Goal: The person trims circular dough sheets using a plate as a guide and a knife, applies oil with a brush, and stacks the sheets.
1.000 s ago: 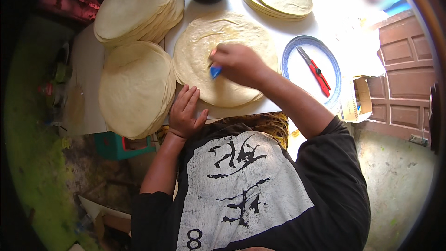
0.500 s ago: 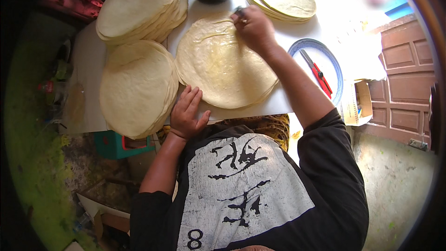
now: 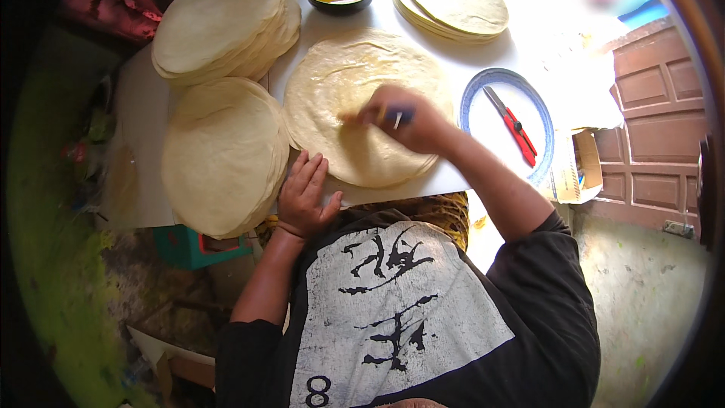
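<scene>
Right hand (image 3: 408, 117), centre of frame: fingers curled closed around a small brush (image 3: 397, 115) with a dark blue handle; motion-blurred, its tip low over the dough sheet (image 3: 362, 159), contact can't be told. Left hand (image 3: 303, 200), below centre-left: open, palm down, fingers extended on the table (image 3: 445, 181) edge; fingertips right by the sheet's lower-left rim, touching or not unclear. Dough sheet sits mid-frame, shiny on top. Dough stacks (image 3: 223, 159) at left, upper left, upper right. Bowl (image 3: 340, 7) of yellow liquid, top centre. Plate (image 3: 466, 106) with red cutter (image 3: 517, 132), right of centre.
</scene>
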Tool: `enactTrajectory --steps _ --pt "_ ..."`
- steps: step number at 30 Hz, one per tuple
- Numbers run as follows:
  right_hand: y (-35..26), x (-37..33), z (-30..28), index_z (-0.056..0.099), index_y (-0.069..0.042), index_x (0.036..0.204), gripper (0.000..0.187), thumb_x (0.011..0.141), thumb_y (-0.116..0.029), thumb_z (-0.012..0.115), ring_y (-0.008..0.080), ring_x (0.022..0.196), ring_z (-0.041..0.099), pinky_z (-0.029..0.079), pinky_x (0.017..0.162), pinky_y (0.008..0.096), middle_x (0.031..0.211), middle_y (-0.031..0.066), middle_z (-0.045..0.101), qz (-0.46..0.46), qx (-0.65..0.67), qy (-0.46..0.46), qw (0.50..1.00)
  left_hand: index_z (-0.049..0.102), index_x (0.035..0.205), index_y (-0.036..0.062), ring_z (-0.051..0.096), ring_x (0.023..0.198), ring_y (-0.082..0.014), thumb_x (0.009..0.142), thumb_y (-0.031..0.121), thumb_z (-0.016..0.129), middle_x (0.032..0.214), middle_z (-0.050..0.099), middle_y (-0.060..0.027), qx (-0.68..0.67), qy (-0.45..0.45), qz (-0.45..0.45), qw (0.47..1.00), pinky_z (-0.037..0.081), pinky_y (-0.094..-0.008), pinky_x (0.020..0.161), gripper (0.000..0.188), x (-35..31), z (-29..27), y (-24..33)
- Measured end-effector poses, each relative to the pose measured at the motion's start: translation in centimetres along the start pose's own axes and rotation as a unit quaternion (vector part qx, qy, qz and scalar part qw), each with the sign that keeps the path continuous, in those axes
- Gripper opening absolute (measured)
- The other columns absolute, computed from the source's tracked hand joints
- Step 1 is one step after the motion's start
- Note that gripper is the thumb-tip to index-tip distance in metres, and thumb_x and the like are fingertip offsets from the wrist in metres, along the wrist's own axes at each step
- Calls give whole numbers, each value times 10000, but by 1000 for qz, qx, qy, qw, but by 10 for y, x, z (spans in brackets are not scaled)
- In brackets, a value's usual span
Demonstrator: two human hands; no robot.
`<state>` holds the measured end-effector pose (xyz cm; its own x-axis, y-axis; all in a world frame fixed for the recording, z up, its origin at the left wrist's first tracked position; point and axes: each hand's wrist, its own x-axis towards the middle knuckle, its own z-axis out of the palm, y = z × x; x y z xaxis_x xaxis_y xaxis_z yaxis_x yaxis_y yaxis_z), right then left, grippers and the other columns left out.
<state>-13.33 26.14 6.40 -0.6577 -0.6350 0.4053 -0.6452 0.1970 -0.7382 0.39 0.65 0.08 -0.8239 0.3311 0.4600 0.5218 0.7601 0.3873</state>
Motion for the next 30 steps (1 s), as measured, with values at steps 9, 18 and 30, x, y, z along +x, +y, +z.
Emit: enactTrajectory --steps 9,18,30 --pt "45 19 -38 685 -43 944 84 879 -94 671 263 753 661 524 680 355 833 127 664 0 -323 244 914 626 1244 -14 538 1259 -412 753 235 739 1293 603 -176 -3 17 1 1000 465 -464 1036 562 3 2 2" --pt "-36 -33 -10 638 -100 915 184 739 -89 693 313 738 607 482 646 417 804 99 573 -41 -248 49 967 625 1245 -2 546 1238 -424 762 211 729 1282 602 -176 -16 18 7 1000 473 -476 1030 538 3 2 0" --pt "54 55 -75 671 -85 1110 305 961 -350 646 101 728 562 471 650 269 892 19 662 347 113 -48 930 646 1224 30 545 1243 -411 768 234 752 1279 595 -164 -28 18 -2 999 474 -466 1030 510 0 0 -1"
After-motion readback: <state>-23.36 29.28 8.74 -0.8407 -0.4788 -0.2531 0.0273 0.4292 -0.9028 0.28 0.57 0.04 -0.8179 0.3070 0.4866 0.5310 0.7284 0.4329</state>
